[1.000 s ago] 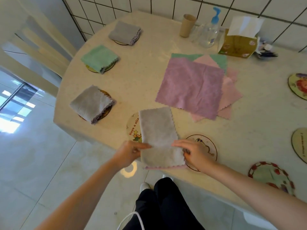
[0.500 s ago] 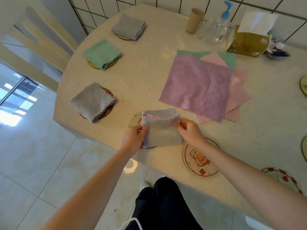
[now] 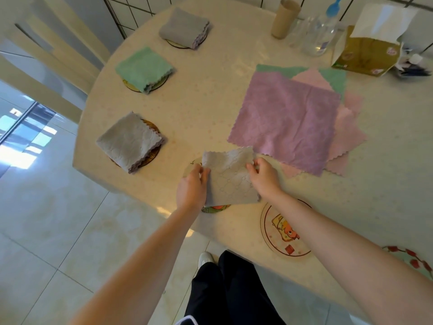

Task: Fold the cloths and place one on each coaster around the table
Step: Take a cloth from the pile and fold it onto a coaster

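A grey cloth [image 3: 230, 177], folded to a small square, lies over a coaster [image 3: 214, 208] at the table's near edge. My left hand [image 3: 192, 186] pinches its left side and my right hand [image 3: 263, 177] pinches its right side near the top corner. Three folded cloths rest on coasters along the left rim: grey [image 3: 130, 141], green [image 3: 144, 69] and grey [image 3: 185, 28]. A pile of unfolded cloths, purple [image 3: 285, 120] on top of pink and green ones, lies flat in the middle. A bare coaster with a cartoon figure [image 3: 284, 233] sits under my right forearm.
A paper cup [image 3: 284, 18], a pump bottle [image 3: 321, 34] and a tissue box [image 3: 367, 50] stand at the back by the tiled wall. Another bare coaster [image 3: 412, 261] shows at the right edge. A pale chair [image 3: 46, 59] stands left of the table.
The long grey strip has been folded in half away from me into a square. Both hands moved forward with it, and it now covers the left near coaster.
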